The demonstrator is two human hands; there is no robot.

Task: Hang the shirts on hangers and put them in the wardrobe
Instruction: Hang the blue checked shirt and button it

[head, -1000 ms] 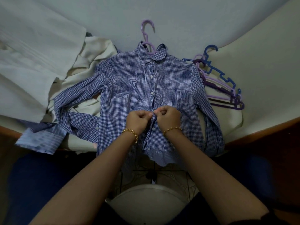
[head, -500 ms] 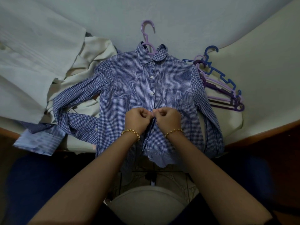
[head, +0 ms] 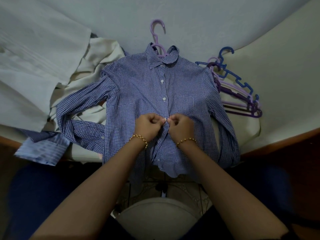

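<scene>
A blue-and-white checked shirt (head: 138,90) lies face up on the bed, its hem hanging over the near edge. A lilac hanger (head: 156,38) sits inside it, the hook sticking out past the collar. My left hand (head: 147,126) and my right hand (head: 180,126) meet at the shirt's front placket, about halfway down. Each hand pinches one edge of the placket with curled fingers. The buttons above my hands look fastened.
A pile of blue and purple hangers (head: 237,89) lies right of the shirt. Cream garments (head: 97,66) and a pale striped shirt (head: 41,149) lie to the left. The bed's wooden edge (head: 280,141) runs across right. Patterned floor shows below.
My hands have stayed at the placket, shifting only slightly down and fiddling with it. The shirt and hangers have not moved.
</scene>
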